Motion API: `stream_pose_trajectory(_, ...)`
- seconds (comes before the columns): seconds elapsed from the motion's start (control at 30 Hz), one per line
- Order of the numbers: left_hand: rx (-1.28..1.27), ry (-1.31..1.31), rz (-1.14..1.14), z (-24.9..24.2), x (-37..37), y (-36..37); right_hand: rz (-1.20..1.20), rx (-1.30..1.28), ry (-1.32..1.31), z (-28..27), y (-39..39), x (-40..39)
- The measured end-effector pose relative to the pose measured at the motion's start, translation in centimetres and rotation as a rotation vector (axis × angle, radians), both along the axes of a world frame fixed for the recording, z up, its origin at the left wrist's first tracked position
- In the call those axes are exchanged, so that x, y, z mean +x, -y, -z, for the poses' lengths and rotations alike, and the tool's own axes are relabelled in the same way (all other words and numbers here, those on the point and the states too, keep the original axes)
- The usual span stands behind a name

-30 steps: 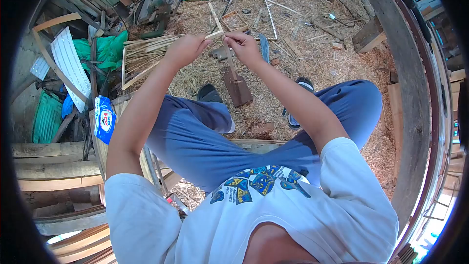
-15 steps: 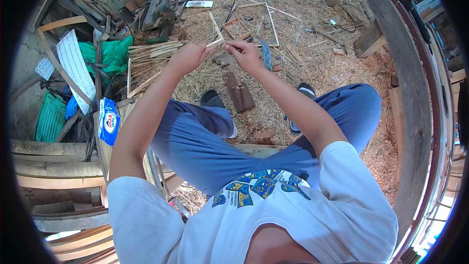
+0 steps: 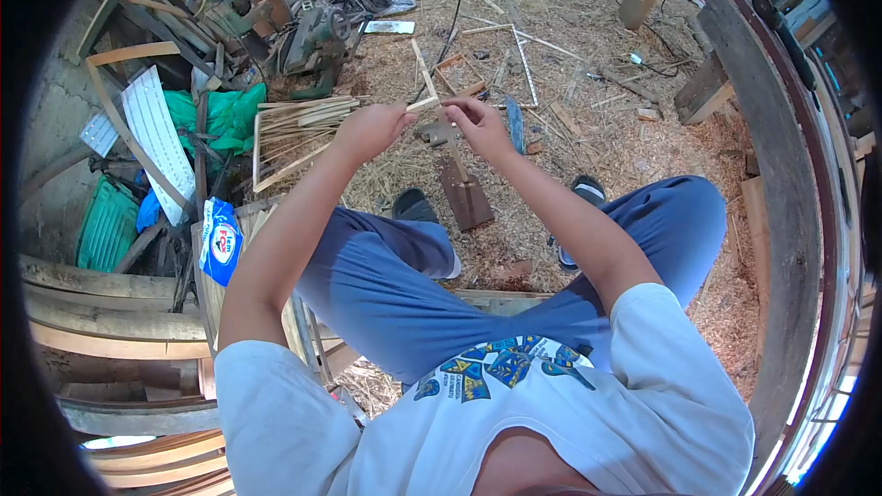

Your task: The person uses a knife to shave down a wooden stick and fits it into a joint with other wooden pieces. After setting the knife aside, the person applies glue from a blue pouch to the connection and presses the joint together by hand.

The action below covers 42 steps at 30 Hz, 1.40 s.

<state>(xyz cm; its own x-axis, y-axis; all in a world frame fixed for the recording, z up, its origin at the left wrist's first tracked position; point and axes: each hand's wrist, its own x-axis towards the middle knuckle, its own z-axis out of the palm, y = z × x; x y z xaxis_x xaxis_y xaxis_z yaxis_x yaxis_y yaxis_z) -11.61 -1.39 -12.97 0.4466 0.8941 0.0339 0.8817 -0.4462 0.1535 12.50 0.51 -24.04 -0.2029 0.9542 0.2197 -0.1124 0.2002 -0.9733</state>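
Observation:
My left hand is closed around one end of a thin, pale wooden strip. At its far end this strip meets another thin strip, which points away from me, so the two form a corner. My right hand is at that corner, thumb and fingers pinched together; whatever is between them is too small to make out. Below the hands, a brown block lies on the floor between my feet, with a narrow length of wood reaching up from it. A greyish metal piece lies just beyond the block.
Bundled thin strips lie to the left, near a green plastic sheet. A blue-and-white packet rests beside my left arm. Ahead are a small wooden frame and a blue tool-like piece. A long plank stands at right.
The whole view has shifted slightly, so things appear lower and further right. Both hands stay at the corner of the strips; my right fingertips have moved a little.

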Motion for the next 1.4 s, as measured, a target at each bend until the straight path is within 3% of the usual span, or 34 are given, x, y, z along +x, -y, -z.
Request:
stream_pose_trajectory(0.17, -0.001, -0.018, -0.022, -0.6, -0.3, -0.6, 0.141, -0.077, 0.147, 6.2, -2.7, 1.9)
stream_pose_trajectory(0.27, 0.015, -0.025, -0.016, -0.2, -1.0, -1.1, 0.332, -0.03, 0.442, 7.7, -2.4, 4.1)
stream_pose_trajectory(0.37, 0.013, -0.006, -0.007, 0.0, -1.6, -1.4, 0.502, -0.119, 0.645, 13.5, -2.2, 6.3)
stream_pose_trajectory(0.5, 0.047, 0.02, 0.002, 0.9, -1.4, -1.7, 0.443, -0.354, 1.051, 15.7, 1.1, 8.8)
stream_pose_trajectory(0.67, 0.005, 0.01, 0.001, -0.1, 1.1, -1.2, 0.423, -0.339, 1.249, 21.5, 3.7, 10.5)
stream_pose_trajectory(0.8, -0.007, -0.036, 0.007, -0.2, 2.1, -1.3, 0.252, -0.388, 1.299, 24.0, 4.3, 11.9)
stream_pose_trajectory(1.03, -0.035, -0.095, -0.039, -0.1, 2.7, -1.7, 0.02, -0.545, 1.246, 22.9, 2.5, 13.3)
stream_pose_trajectory(1.17, -0.049, -0.073, -0.055, -0.6, 2.8, -1.7, 0.062, -0.658, 1.217, 22.1, 1.8, 13.0)
stream_pose_trajectory(1.3, -0.044, -0.018, -0.045, -0.8, 2.0, -1.6, 0.115, -0.707, 1.123, 18.2, 0.1, 12.4)
stream_pose_trajectory(1.4, -0.062, -0.046, -0.067, -1.0, 1.7, -1.6, 0.155, -0.677, 1.018, 11.9, -2.6, 11.7)
